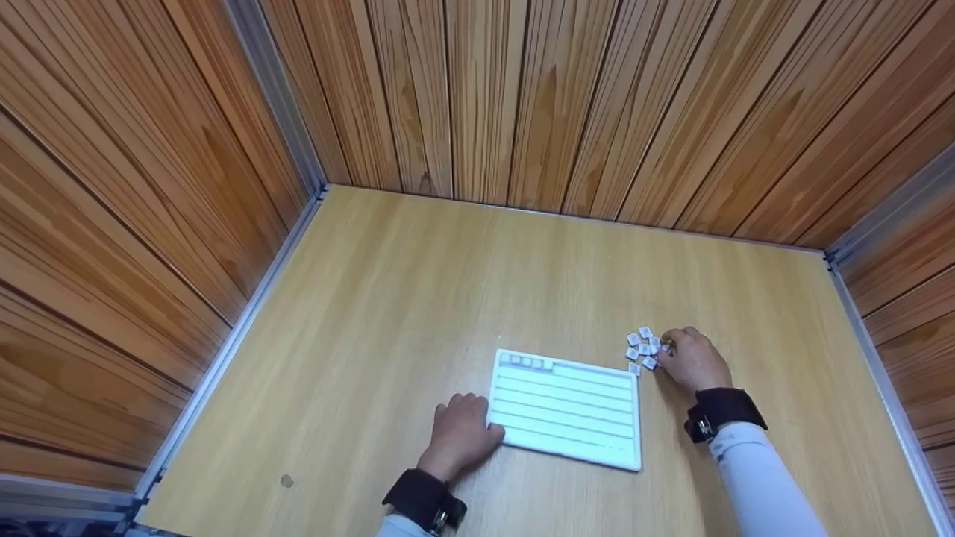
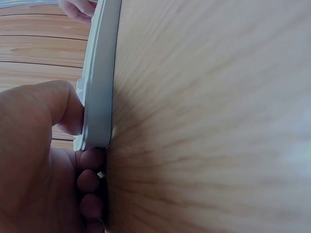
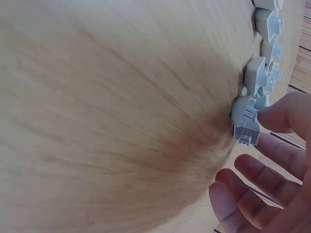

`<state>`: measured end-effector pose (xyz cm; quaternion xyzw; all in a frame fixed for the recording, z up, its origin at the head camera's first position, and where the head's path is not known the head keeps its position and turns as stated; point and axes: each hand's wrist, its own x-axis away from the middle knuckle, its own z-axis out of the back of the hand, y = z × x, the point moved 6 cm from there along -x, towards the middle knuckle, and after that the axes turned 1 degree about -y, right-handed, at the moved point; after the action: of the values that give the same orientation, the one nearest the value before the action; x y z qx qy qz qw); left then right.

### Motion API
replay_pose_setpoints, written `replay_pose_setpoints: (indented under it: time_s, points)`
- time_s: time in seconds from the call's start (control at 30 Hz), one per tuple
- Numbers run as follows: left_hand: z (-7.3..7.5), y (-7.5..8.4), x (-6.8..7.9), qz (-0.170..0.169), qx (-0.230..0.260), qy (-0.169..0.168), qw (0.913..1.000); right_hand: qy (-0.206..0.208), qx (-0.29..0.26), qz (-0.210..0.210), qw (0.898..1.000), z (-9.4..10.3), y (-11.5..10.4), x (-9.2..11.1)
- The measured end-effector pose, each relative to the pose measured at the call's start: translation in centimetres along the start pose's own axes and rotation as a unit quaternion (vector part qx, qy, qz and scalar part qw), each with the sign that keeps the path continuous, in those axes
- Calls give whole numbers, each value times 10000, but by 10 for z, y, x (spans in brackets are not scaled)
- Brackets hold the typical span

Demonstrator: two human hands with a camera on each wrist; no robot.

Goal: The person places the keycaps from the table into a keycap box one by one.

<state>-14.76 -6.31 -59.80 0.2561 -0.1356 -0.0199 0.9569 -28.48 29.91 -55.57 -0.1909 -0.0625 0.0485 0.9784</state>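
The pale wooden bench [image 1: 418, 298] bore a white ridged board [image 1: 565, 412], with loose white keycaps [image 1: 644, 349] clustered just off its two-o'clock corner

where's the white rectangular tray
In the head view, the white rectangular tray sits right of centre, left hand at its left edge, square white keycaps beside its far-right corner.

- A bare right hand [image 3: 284, 187] enters at the lower right, its thumb and forefinger pinching a small white plastic keycap [image 3: 247, 135], tipped with its slotted underside showing.
- More white plastic keycaps [image 3: 255, 75] lie in a cluster up to the top right.
- Pale wood-grained tabletop [image 3: 107, 107] fills the left and centre.
- Plank wall [image 3: 305, 60] shows at the right edge.
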Motion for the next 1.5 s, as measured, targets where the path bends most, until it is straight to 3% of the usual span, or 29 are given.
replay_pose_setpoints:
  time_s: [0.2,0.8,1.5]
  points:
    - [0,1,1,-74,-74,77,9999,-133,-144,-82,9998,-1,1,1]
    - [0,2,1,-188,-224,169,9994,350,-580,-229,9974,4,5,4]
    - [-2,0,0,-222,-259,303,9990,605,-931,222,9936,8,-10,14]
